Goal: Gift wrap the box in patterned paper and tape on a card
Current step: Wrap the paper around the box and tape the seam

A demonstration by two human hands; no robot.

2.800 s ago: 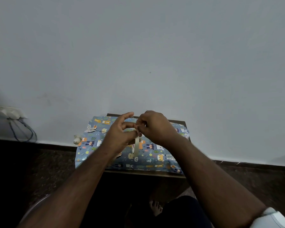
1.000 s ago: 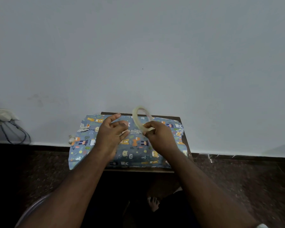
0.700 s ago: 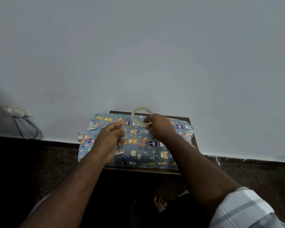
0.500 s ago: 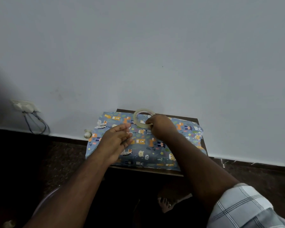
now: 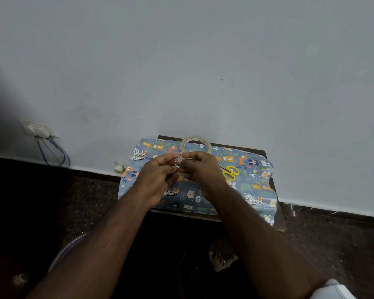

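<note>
While both hands meet above the middle of the small table (image 5: 277,221), the left hand (image 5: 158,178) and the right hand (image 5: 200,169) bring their thumbs and forefingers together tip to tip, the other fingers curled loosely beneath. Something small seems pinched between them, perhaps a strip of tape, but it is too blurred to tell for certain. Patterned paper (image 5: 253,184), blue with cartoon animals, lies spread flat over the tabletop and hangs slightly past its left and front edges. A tape roll (image 5: 195,143) stands on the paper's far edge just beyond the fingertips; red printing runs round its inner core, too small to read. Yellow-handled scissors (image 5: 230,172) lie on the paper just right of the right hand. A wall socket (image 5: 38,129) with dangling wires sits low on the wall at left.
</note>
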